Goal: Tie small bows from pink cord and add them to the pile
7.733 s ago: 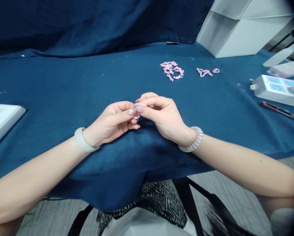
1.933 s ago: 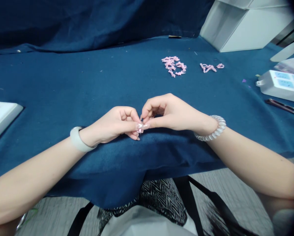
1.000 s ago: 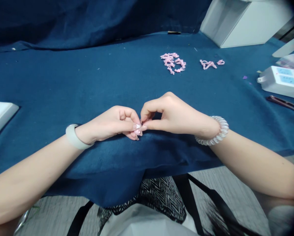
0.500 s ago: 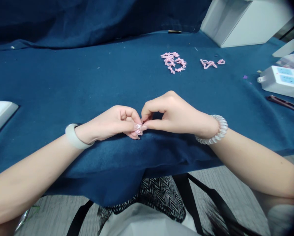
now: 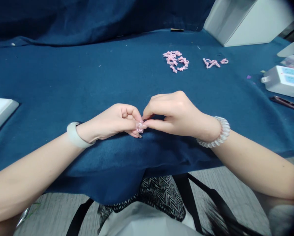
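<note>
Above the near edge of the blue cloth, my left hand (image 5: pixel 122 120) pinches a small pink piece of cord (image 5: pixel 139 130) between thumb and forefinger. Most of it is hidden by the fingers. My right hand (image 5: pixel 177 113) meets it from the other side, thumb and forefinger closed at the same spot, their tips touching the left fingertips. Farther back on the cloth lie several pink knotted cord pieces (image 5: pixel 172 59) in a loose cluster. To their right are a few more pink cord pieces (image 5: pixel 212 63), one small loop apart from the others.
A white box (image 5: pixel 250 26) stands at the back right. Below it on the right are a white case with blue labels (image 5: pixel 282 80) and a dark slim tool (image 5: pixel 286 104). The corner of a white object (image 5: pixel 2 113) shows at the left. The blue cloth (image 5: pixel 63 78) covers the table.
The view has shifted slightly, so the things on the table sit a little farther right. Both hands keep their pinch together; the right hand's fingers have shifted slightly.
</note>
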The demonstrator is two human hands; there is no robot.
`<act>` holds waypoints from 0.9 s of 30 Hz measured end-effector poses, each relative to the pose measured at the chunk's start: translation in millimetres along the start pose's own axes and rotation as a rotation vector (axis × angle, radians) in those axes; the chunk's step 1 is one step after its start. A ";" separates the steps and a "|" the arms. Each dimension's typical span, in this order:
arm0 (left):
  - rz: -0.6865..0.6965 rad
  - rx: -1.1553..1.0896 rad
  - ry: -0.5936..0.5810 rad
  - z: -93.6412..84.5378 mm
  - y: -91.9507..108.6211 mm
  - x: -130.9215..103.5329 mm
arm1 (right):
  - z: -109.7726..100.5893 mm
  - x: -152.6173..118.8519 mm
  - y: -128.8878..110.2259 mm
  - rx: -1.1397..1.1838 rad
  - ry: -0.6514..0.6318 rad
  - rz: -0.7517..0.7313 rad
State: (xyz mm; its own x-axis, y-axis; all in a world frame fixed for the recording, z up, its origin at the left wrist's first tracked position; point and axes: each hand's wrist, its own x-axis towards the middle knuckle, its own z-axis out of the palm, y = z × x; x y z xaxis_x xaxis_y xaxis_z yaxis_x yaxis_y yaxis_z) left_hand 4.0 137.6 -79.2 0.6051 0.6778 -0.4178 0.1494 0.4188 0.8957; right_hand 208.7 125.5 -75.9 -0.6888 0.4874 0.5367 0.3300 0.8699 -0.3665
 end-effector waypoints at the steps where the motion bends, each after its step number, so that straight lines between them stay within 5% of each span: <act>1: -0.004 -0.005 -0.001 0.0 0.1 0.0 | -0.6 0.1 0.1 0.008 0.003 -0.003; 27: -0.005 -0.010 -0.021 -1.1 -0.7 0.1 | -5.1 4.8 0.5 0.453 -0.159 0.452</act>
State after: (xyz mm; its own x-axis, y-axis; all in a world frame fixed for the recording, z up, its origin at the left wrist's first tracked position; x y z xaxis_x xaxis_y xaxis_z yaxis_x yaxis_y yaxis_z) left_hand 3.1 138.0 -80.0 0.6204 0.6629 -0.4192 0.1449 0.4284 0.8919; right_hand 208.9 128.7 -69.7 -0.6444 0.7500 0.1491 0.3285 0.4476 -0.8317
